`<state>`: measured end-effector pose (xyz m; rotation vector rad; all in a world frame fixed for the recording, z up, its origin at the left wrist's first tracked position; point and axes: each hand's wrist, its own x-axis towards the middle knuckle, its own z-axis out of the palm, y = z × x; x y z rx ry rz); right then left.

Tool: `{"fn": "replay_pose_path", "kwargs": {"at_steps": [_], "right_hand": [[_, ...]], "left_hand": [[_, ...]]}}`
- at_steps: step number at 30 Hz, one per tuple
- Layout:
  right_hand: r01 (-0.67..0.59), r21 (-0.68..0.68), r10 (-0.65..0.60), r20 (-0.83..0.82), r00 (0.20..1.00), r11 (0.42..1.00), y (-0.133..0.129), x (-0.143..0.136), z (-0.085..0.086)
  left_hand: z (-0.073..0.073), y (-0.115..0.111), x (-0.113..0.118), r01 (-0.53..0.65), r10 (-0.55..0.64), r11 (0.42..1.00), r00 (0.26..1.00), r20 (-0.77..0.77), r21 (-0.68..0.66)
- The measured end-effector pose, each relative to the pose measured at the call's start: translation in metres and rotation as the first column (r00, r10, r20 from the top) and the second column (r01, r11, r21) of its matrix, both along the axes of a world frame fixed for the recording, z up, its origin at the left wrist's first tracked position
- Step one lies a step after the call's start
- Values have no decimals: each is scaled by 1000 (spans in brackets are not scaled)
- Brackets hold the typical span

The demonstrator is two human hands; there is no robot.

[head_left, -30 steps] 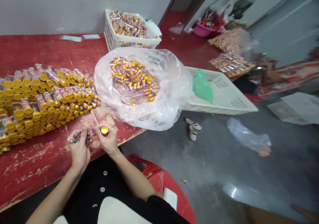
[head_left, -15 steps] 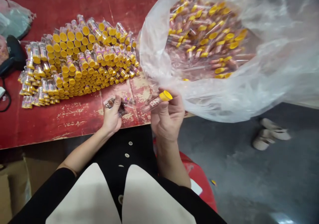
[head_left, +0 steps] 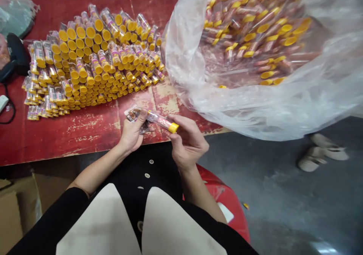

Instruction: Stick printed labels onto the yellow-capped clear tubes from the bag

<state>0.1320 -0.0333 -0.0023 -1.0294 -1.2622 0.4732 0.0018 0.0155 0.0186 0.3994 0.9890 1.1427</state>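
My left hand (head_left: 131, 135) is closed on a few printed clear plastic sleeves (head_left: 131, 114), pinched under the thumb. My right hand (head_left: 189, 141) grips a clear tube (head_left: 162, 121) with a yellow cap and pale pink contents. Thumb and fingers hold it at the cap end. The tube slants up to the left, its far end at the left thumb and the sleeves. Whether that end is inside a sleeve I cannot tell. Both hands are just above the front edge of the worn red table (head_left: 82, 128).
A tall stack of sleeved, yellow-capped tubes (head_left: 93, 66) stands at the back left. On the right, a big translucent bag (head_left: 241, 107) holds many loose tubes (head_left: 249, 32). A black object (head_left: 17, 54) lies far left. A red stool (head_left: 227, 194) and shoes (head_left: 323, 153) are below.
My right hand has turned and brought the tube left and lower, so its far end meets the sleeves in my left hand. The cap now points down to the right. The view has shifted slightly.
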Motion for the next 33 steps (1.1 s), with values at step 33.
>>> {"fn": "replay_pose_path", "kwargs": {"at_steps": [33], "right_hand": [[180,100,-199,238,951,979,37,-26,-5]], "left_hand": [[0,10,-14,9,-7,996,1000,-19,90]]}}
